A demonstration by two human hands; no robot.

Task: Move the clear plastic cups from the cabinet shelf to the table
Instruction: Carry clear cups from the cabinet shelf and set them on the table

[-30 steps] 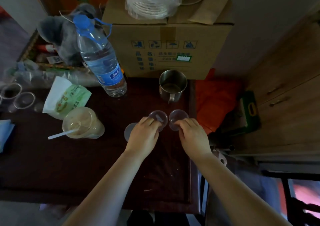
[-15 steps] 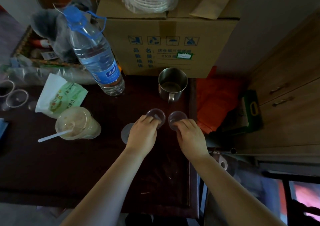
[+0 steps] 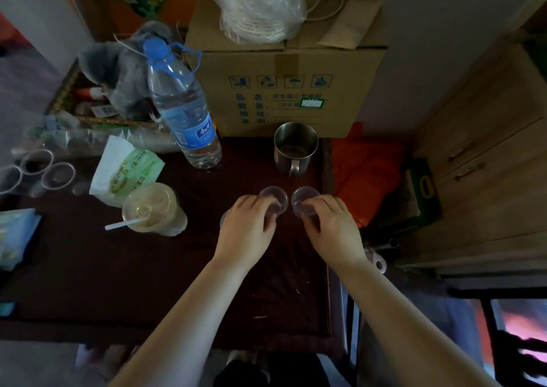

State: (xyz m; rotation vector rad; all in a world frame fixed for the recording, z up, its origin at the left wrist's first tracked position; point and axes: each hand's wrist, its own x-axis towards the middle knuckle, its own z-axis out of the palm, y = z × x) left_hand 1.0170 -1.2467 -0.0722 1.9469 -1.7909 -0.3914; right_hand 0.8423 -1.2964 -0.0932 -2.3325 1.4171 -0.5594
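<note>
Two clear cups held side by side on the counter

Left hand [image 3: 247,228] fingers grip the left cup [image 3: 273,198]; right hand [image 3: 333,226] fingers grip the right cup [image 3: 305,200], near the metal mug [image 3: 295,146].

The tabletop [image 3: 88,268] is dark maroon. The water bottle [image 3: 183,111] has a blue cap and label; the cardboard box [image 3: 284,96] is tan with blue printed symbols (plus one green-edged sticker). An orange cloth [image 3: 367,176] lies beside the silver mug [image 3: 294,148].
</note>
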